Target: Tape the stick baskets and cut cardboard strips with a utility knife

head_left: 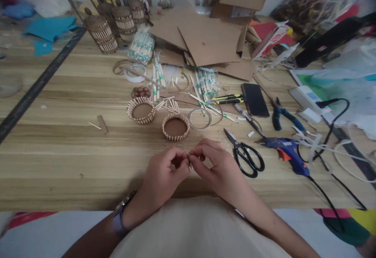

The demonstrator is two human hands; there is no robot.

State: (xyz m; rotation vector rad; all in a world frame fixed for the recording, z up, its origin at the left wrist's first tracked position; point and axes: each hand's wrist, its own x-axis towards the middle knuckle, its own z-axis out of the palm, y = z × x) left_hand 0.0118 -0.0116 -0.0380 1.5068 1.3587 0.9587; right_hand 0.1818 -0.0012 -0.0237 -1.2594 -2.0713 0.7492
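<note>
The left hand [166, 171] pinches one side of a small piece [189, 158] (mostly hidden, dark where visible) above the table [73, 152]; the right hand [219, 168] pinches the other, probably for steadiness. Scissors [248, 158] and glue gun [289, 154] lie rightward, likely for easy reach.

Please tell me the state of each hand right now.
Left hand: fingertips pinched closed on a small piece, too tiny to identify.
Right hand: fingertips also pinched closed, meeting the left at that same small piece.
</note>
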